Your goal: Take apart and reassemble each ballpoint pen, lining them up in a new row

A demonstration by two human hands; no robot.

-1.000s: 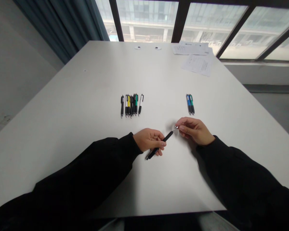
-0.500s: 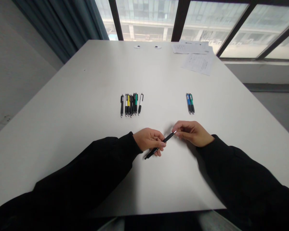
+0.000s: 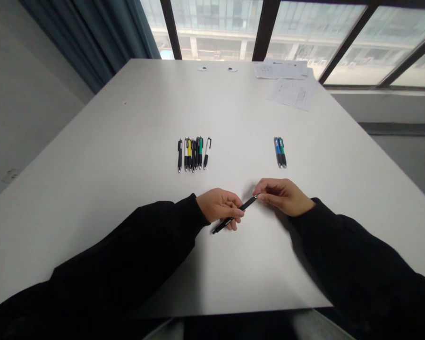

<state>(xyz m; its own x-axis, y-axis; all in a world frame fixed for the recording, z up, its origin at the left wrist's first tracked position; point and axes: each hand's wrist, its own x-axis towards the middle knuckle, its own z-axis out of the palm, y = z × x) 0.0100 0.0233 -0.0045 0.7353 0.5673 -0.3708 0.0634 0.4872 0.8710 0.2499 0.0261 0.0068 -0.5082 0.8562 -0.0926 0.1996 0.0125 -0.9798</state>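
A black pen (image 3: pixel 248 203) lies slanted between my two hands, above the near part of the white table (image 3: pixel 141 137). My left hand (image 3: pixel 221 208) grips its barrel between thumb and fingers. At the pen's upper right end, the thumb and fingertips of my right hand (image 3: pixel 281 196) pinch the silvery tip. Beyond my left hand lies a row of several pens (image 3: pixel 193 156), black, white, yellow and green. A blue pen (image 3: pixel 278 152) and a green pen (image 3: pixel 282 152) rest side by side, just past my right hand.
Printed papers (image 3: pixel 290 85) lie at the table's far right corner, below the window (image 3: pixel 216 28). Two small white oval pieces (image 3: pixel 233 69) sit near the far edge. A dark blue curtain (image 3: pixel 102 42) hangs at the far left.
My right fingertips have shifted slightly at the pen's silvery tip, covering more of it. My left hand and the pens on the table stay where they were.
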